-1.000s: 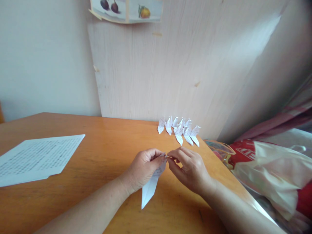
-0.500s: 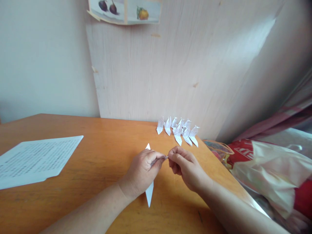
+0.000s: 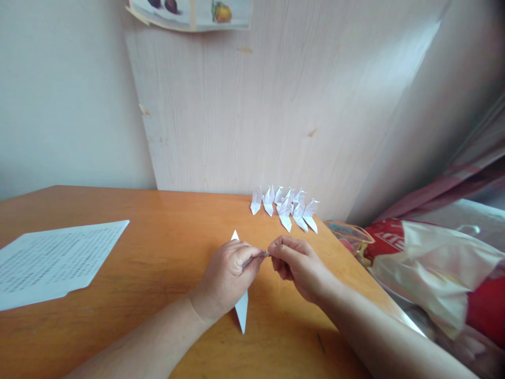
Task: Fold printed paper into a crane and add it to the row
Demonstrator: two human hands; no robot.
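Observation:
My left hand [image 3: 229,273] is closed on a partly folded paper crane [image 3: 242,313]. White pointed ends of the paper stick out beyond the hand and below it, and the middle is hidden under the palm. A narrow folded strip of the paper runs between the left thumb and forefinger toward the right. My right hand [image 3: 296,265] pinches the tip of that strip, its other fingers curled in. Finished folded paper cranes [image 3: 284,215], several of them with print or writing on them, stand grouped at the back of the table, beyond my right hand.
Printed sheets [image 3: 67,258] lie stacked at the left of the orange wooden table [image 3: 169,226]. A pale board [image 3: 221,116] with pictures of fruit [image 3: 221,15] stands behind. Past the table's right edge are red and cream plastic bags [image 3: 430,268].
The view has shifted slightly, so the background sits a little further left and higher. Both hands keep nearly the same hold on the paper crane.

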